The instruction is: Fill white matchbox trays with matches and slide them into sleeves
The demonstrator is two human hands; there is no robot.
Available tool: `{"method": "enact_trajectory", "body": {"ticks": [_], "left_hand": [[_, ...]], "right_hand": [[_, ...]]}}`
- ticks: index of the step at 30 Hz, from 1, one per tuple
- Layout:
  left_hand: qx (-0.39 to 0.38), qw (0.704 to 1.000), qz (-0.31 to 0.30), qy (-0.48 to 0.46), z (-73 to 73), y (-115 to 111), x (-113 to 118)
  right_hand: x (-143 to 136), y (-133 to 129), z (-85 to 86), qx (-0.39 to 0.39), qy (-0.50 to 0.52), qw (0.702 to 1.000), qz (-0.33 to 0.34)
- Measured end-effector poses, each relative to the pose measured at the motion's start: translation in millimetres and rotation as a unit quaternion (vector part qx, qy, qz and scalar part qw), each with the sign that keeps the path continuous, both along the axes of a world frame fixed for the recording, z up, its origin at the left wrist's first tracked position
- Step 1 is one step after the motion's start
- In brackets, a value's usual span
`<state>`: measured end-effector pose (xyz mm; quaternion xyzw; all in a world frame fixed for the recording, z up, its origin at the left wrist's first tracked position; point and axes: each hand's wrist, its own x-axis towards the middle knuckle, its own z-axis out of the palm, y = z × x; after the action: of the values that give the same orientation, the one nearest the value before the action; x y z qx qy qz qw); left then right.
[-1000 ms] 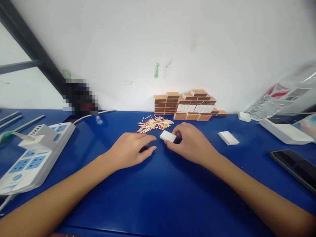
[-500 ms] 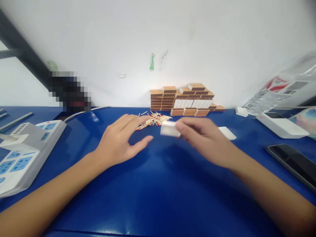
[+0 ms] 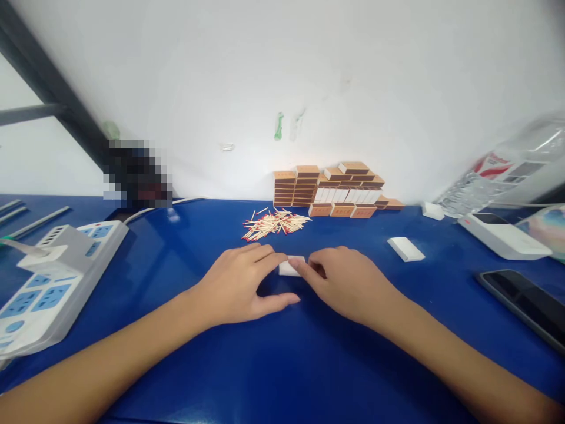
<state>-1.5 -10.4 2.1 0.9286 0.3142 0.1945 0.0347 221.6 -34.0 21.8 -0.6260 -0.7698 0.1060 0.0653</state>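
My right hand (image 3: 348,280) pinches a small white matchbox tray (image 3: 288,268) by its right end, low over the blue table. To the left of it, my left hand (image 3: 247,282) is open, thumb and index finger apart, with the index fingertip at the tray's left edge; whether it touches I cannot tell. Just beyond my hands lies a loose pile of red-tipped matches (image 3: 278,224). Against the wall stand stacked matchboxes (image 3: 296,188), brown-sided with orange tops, some showing white ends. A second white tray (image 3: 406,249) rests on the table to the right.
A power strip (image 3: 79,288) with a plugged-in adapter sits at left. On the right are a phone (image 3: 525,300), a white device with a dark screen (image 3: 503,235), a small white block (image 3: 433,211) and a clear plastic bottle (image 3: 489,171) lying tilted by the wall.
My right hand has brought the white tray down and nearer to me, slightly left. My left hand has moved right and nearer, its fingertips now beside the tray. The view has tilted slightly.
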Motion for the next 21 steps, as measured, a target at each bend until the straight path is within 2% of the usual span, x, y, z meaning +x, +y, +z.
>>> {"method": "enact_trajectory", "body": {"ticks": [3, 6, 9, 12, 16, 21], "left_hand": [[0.002, 1.0, 0.004, 0.026, -6.9, 1.1, -0.4], [0.005, 1.0, -0.014, 0.02, -11.0, 4.6, -2.9], [0.025, 0.999, -0.027, -0.008, -9.7, 6.7, -4.3], [0.03, 0.999, -0.034, -0.028, -6.6, 7.2, -4.2], [0.02, 0.999, -0.035, -0.028, -6.1, 9.5, -4.7], [0.009, 0.999, -0.03, -0.028, -8.4, 11.7, -5.5]], "right_hand": [[6.2, 12.0, 10.0, 0.034, -0.015, 0.999, 0.035], [22.5, 46.8, 15.1, 0.133, 0.009, 0.991, 0.024], [33.1, 86.8, 10.0, 0.124, 0.048, 0.986, 0.097], [29.8, 109.5, 0.0, 0.113, 0.007, 0.985, 0.13], [17.6, 110.9, -6.0, 0.124, -0.066, 0.981, 0.132], [8.2, 98.9, -0.1, 0.124, -0.175, 0.967, 0.14]]}}
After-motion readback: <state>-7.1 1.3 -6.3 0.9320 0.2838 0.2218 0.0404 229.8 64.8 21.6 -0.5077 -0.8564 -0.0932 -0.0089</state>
